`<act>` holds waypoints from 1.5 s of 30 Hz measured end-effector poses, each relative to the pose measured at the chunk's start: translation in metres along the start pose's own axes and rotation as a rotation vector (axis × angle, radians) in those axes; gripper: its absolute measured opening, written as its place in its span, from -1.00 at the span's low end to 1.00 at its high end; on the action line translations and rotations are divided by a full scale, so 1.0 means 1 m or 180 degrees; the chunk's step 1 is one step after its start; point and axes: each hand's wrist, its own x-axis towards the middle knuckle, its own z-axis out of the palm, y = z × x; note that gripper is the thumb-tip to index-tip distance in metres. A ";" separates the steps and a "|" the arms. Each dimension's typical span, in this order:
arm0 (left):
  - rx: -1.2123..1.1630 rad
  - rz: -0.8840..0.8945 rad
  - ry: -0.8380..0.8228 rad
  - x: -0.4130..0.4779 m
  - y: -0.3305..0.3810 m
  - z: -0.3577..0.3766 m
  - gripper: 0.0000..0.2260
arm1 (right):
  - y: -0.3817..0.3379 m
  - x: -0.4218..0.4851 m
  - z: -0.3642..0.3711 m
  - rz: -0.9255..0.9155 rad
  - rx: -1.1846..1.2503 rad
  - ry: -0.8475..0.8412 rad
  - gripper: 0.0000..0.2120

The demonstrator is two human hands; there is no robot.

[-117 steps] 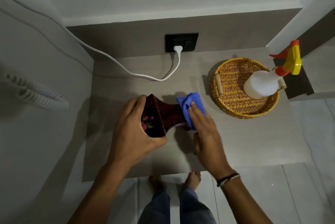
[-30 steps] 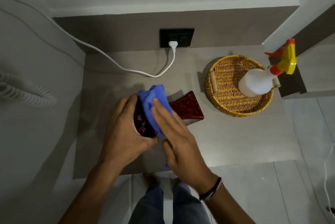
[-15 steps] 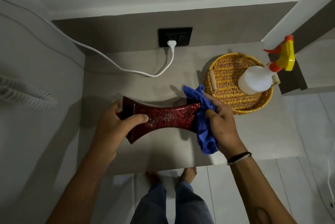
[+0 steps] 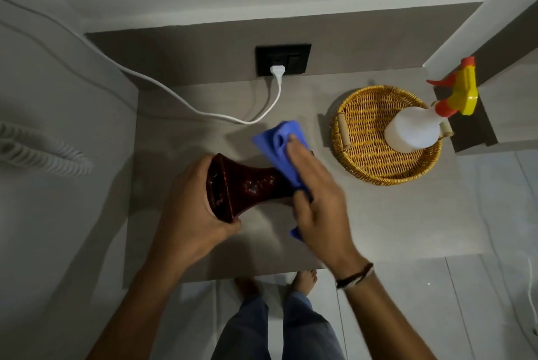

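While sideways, red vase (image 4: 250,185) under cloth (image 4: 276,145)

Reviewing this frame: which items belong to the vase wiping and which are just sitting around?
In use:
red vase, gripped by the left hand
blue cloth, pressed against the vase by the right hand

Lying about:
wicker basket
spray bottle, standing in the basket
white cable
wall socket
coiled cord

Counting from where I stand: one red vase (image 4: 250,185), one blue cloth (image 4: 276,144), one wicker basket (image 4: 364,167), one spray bottle (image 4: 413,129), one wall socket (image 4: 282,59), one white cable (image 4: 203,109), and two hands, the left hand (image 4: 189,208) and the right hand (image 4: 317,199).
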 end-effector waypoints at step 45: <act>0.0712 0.0121 0.0292 -0.004 0.038 0.017 -0.25 | 0.026 -0.017 0.015 -0.0535 -0.0963 -0.0627 -0.16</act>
